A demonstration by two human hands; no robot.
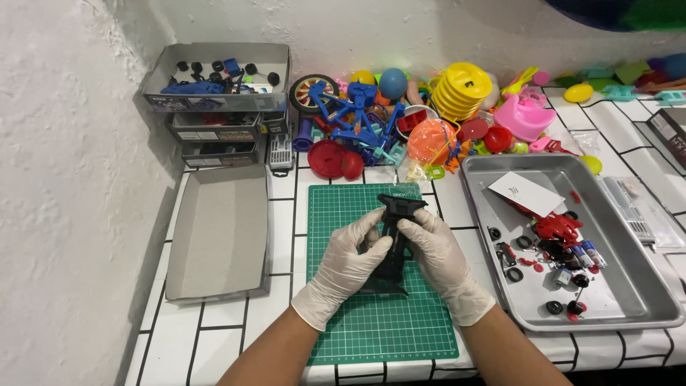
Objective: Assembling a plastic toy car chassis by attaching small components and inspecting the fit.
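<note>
The white tiled worktop (236, 343) fills most of the frame, with a white wall on the left side. In the centre lies a green cutting mat (371, 325), and at the right of the frame stands a metal tray (643, 300) with a white card (525, 191), a red toy part (557, 229), small black wheels (513, 274) and batteries (589, 254) inside. At the left lies an empty grey cardboard lid (218, 236), and above it, in the upper left, a stack of boxes (214, 114) with blue and black parts in the top one. Along the top of the frame is a heap of colourful plastic toys (429, 107). In the centre, over the mat, the left hand (346, 268) and the right hand (443, 261), both in white gloves, are clamped on a black plastic piece (394, 243), one from each side
</note>
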